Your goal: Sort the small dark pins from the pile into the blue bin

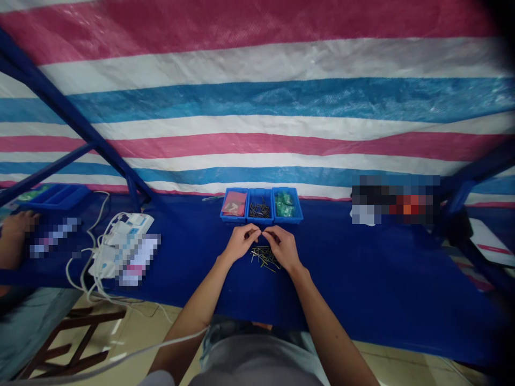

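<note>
At the centre of the blue-covered desk, the left hand and the right hand are positioned side by side, directly above a loose pile of thin metal pins. Both hands are narrowed to a pinch, with the fingertips of the two hands meeting; whether a pin is held between them is too small to determine. Three blue bins stand in a row just beyond the hands: the left bin contains red packets, the middle bin dark pins, and the right bin green bagged parts. Toward the left, a white device with white cables lies on the desk, and a co-worker's hand rests near its edge. A striped tarpaulin hangs behind the desk.
</note>
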A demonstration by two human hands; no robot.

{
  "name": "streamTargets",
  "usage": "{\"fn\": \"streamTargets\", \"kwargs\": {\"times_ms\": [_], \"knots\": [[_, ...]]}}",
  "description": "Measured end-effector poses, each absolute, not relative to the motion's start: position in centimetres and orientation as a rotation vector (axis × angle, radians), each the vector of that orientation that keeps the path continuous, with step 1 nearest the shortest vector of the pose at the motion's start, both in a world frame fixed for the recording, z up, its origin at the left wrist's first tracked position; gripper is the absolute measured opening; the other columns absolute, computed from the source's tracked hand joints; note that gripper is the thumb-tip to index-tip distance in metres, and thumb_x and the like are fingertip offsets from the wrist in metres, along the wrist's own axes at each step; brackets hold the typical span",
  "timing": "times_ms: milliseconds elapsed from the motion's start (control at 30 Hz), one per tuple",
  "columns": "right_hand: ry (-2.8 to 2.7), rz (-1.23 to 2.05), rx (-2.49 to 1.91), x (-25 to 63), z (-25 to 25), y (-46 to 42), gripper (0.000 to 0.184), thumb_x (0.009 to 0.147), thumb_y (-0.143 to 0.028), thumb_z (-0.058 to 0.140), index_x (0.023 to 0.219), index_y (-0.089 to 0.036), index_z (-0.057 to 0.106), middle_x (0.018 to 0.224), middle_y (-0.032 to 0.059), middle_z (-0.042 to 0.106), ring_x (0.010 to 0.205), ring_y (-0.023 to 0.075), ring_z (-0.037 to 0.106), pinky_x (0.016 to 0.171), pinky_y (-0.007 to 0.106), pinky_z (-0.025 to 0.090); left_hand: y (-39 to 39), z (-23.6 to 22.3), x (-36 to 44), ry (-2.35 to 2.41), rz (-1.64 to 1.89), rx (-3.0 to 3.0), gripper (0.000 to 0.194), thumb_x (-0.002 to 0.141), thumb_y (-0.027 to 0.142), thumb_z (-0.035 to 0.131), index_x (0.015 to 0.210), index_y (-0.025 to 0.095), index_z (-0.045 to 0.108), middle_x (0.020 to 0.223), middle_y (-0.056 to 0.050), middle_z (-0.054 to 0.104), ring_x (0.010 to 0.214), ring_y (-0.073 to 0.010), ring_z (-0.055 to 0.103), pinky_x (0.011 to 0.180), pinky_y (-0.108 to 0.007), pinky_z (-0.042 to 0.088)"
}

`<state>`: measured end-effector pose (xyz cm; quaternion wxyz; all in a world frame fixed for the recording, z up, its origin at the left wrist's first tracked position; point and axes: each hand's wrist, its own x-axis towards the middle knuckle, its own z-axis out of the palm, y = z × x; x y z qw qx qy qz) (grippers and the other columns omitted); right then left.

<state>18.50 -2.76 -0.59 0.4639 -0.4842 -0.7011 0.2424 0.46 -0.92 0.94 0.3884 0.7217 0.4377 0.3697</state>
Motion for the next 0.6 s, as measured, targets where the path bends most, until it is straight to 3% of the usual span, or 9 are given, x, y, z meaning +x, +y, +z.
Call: {"fn": "streamTargets", "kwargs": {"times_ms": [100,600], "knots": [[-1.707,0.596,-1.186,18.42,-0.65,-2.74,0.016,0.093,-0.035,0.060,0.099,-0.022,0.068,0.083,0.0022,0.068,0.063,0.0150,0.057,0.063,0.028,0.045,-0.90,1.03,0.46,1.107,0.952,1.828,0.032,0.096,0.043,0.053,0.086,0.015,0.067,0.067,-0.001,0.066,0.059,-0.0118,0.056,0.061,-0.022,0.041],[-1.798,0.583,-1.178,18.47,-0.17,-2.91,0.030,0.099,-0.040,0.051,0.088,-0.021,0.072,0.077,0.0033,0.066,0.063,0.0151,0.056,0.062,0.027,0.042,-0.87,0.78,0.37,1.100,0.966,1.825,0.033,0.096,0.042,0.052,0.084,0.014,0.066,0.066,-0.001,0.065,0.059,-0.0112,0.055,0.060,-0.022,0.040]]}}
